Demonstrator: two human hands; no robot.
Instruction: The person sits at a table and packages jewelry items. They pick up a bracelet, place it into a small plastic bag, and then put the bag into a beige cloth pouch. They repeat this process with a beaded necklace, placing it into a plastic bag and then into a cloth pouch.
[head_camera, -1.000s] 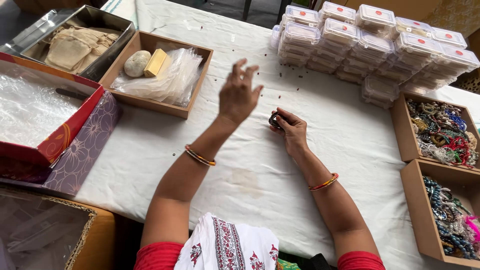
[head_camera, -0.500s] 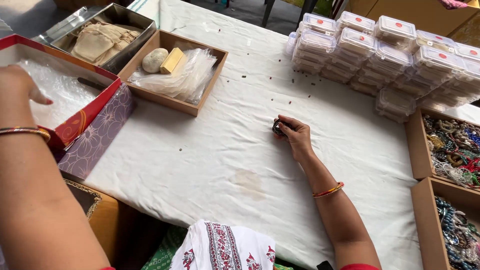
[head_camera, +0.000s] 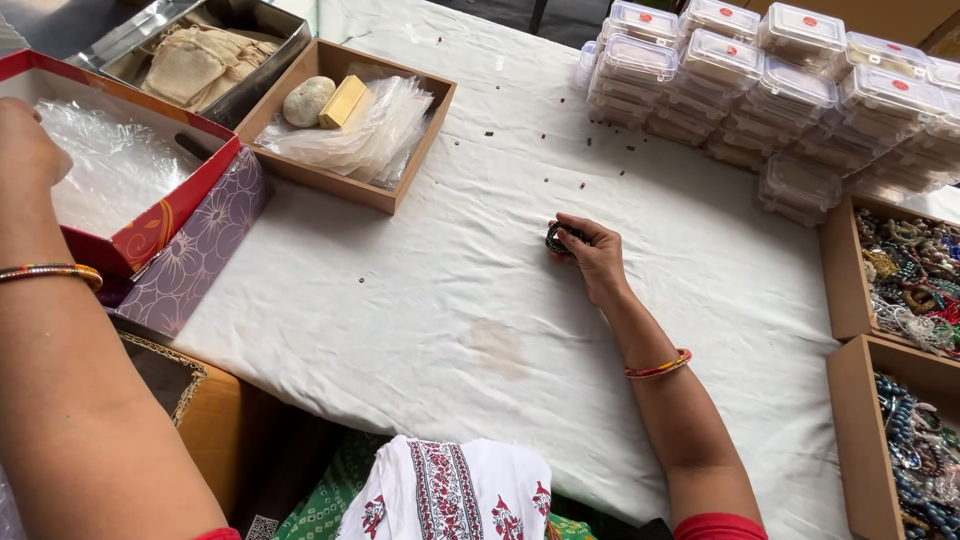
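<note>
Dark bead bracelet (head_camera: 557, 238) pinched in right hand (head_camera: 592, 258), frame centre, on counter (head_camera: 440, 300). Left hand (head_camera: 25, 145), grip unclear, over red box (head_camera: 160, 215) of clear plastic, upper left; a second ago raised mid-frame. Brown trays (head_camera: 850, 290) right hold beads.

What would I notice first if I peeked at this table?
Probably the big pile of clear plastic boxes with red dots at the far right of the white tablecloth. Next, the brown trays of colourful beads along the right edge. In the middle, the right hand pinches a small dark bracelet, while the left hand reaches into a red box of clear plastic on the left.
</note>
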